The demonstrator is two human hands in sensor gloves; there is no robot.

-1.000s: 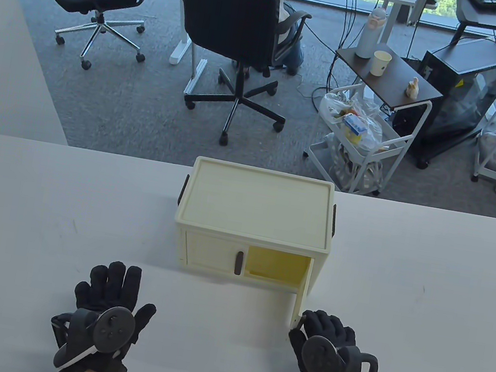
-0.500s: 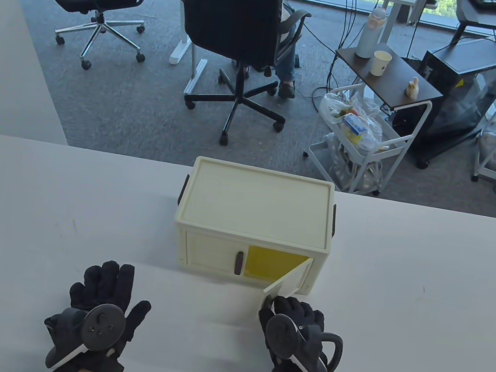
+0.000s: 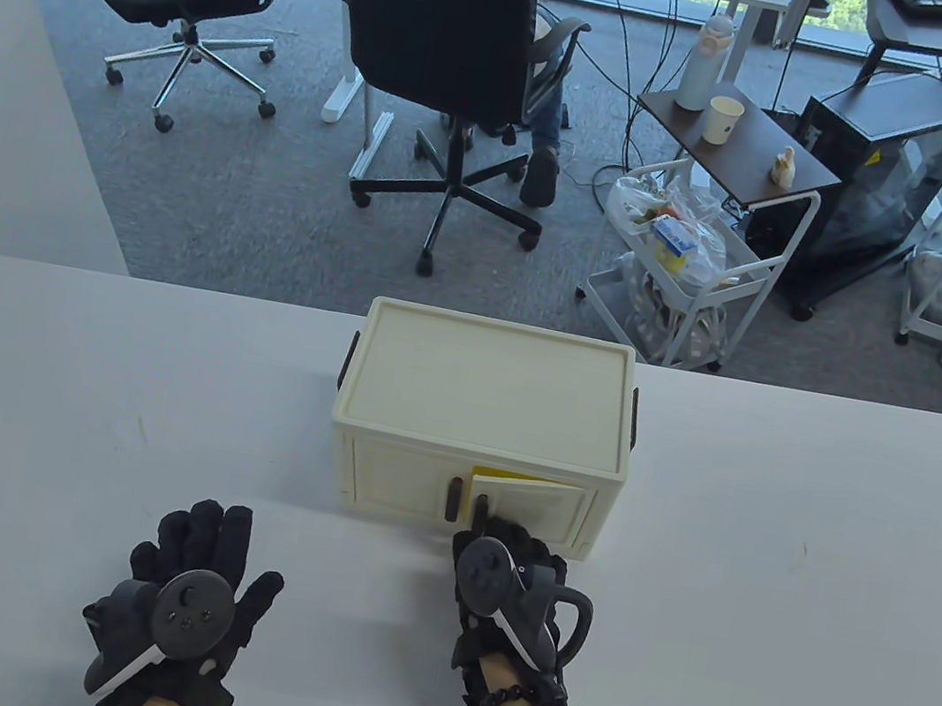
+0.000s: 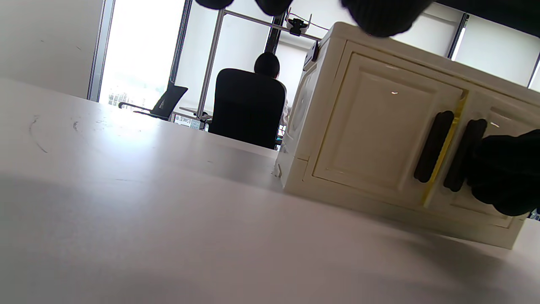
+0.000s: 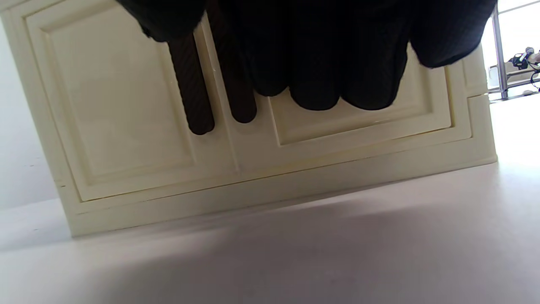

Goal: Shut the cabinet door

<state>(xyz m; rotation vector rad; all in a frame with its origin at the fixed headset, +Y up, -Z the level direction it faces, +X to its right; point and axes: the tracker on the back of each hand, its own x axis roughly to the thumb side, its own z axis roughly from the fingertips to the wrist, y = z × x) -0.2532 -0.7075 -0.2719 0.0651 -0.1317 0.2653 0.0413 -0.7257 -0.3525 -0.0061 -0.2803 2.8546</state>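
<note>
The cream plastic two-door cabinet (image 3: 482, 426) stood on the white table (image 3: 754, 594), directly ahead of the right hand (image 3: 509, 578) and ahead and to the right of the left hand (image 3: 188, 585).

The table view showed the right-side cabinet door (image 3: 536, 506) almost shut, with a thin yellow sliver of interior visible at its top left edge. The right hand's gloved fingers (image 5: 316, 80) were extended and lay against the door's front panel, beside its dark vertical handle (image 3: 481, 511).

The right wrist view showed what the table view could not: the fingertips rested flat on the raised panel of the door (image 5: 358, 122), gripping nothing, with both dark handles (image 5: 192, 93) side by side just to their left.

The left wrist view showed a narrow yellow gap between the two handles (image 4: 433, 145), and the right hand (image 4: 506, 173) against the door's front.

The left hand lay flat on the table, fingers spread, holding nothing, well apart from the cabinet.
</note>
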